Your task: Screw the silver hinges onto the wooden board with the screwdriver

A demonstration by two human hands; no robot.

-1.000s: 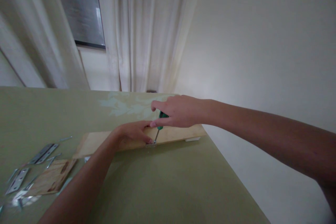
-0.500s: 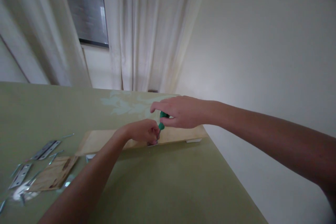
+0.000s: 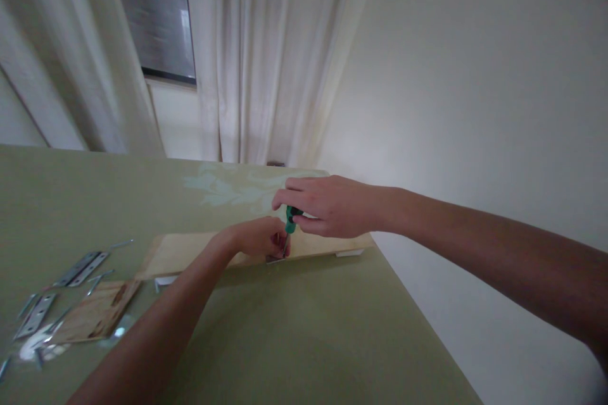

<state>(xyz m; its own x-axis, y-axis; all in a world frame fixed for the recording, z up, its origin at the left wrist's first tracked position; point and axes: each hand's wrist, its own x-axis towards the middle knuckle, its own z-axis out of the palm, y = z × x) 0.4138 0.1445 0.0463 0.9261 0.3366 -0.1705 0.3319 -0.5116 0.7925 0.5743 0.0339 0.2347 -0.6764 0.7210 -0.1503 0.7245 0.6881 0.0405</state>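
A screwdriver (image 3: 290, 223) with a green and black handle stands slightly tilted, its shaft pointing down at the front edge of a long pale wooden board (image 3: 175, 252). My right hand (image 3: 330, 205) grips the handle from above, thumb on the near side and fingers curled over the far side. At the shaft's lower end my left hand (image 3: 260, 237) is closed in a pinch; what lies between its fingertips is hidden. Just under those fingertips, a small metal hinge (image 3: 274, 259) sits at the board's edge, partly covered.
To the left lie metal hinges (image 3: 84, 267), several long screws (image 3: 122, 244) and a small wooden piece (image 3: 90, 316). White pieces (image 3: 350, 253) show beneath the long board. The green table (image 3: 304, 342) ends at a right edge beside the wall; curtains (image 3: 266, 63) hang behind.
My right hand and its fingers have shifted slightly round the screwdriver handle, which has turned and stands a bit more upright. My left hand stays almost in place.
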